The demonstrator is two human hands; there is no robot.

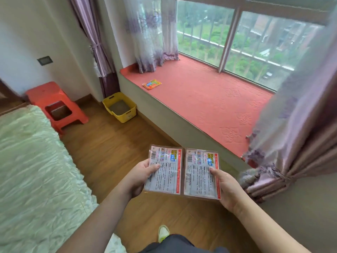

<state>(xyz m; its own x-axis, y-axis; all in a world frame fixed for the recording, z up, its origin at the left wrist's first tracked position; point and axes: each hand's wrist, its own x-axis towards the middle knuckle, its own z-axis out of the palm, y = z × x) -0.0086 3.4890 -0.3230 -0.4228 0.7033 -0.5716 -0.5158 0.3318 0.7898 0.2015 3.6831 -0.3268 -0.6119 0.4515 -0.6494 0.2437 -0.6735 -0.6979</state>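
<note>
Left hand: your left hand (140, 177) grips the left packet (163, 170) by its outer edge, thumb pressed flat on the printed face, fingers curled out of sight beneath.
Right hand: your right hand (227, 187) holds the right packet (201, 174) the same way, thumb on top near its right edge, fingers tucked under.
Packets: two flat, glossy plastic sachets, rectangular, printed with small text, a barcode and red borders; they sit side by side with inner edges touching, held over the wooden floor (113, 152) in front of the window seat.
Arms: both forearms reach forward and converge, wrists turned slightly inward, the packets tilted up toward you.
Third packet: an orange packet (151, 84) lies flat on the red cushion (209, 99), well apart from your hands.
Cushion: quilted fabric with embossed floral patterns, covering the window seat.
Surroundings: a yellow plastic bin (120, 107) and a red plastic stool (54, 105) stand on the floor; lilac curtains (291, 136), gathered and tied, hang just beside your right hand.
</note>
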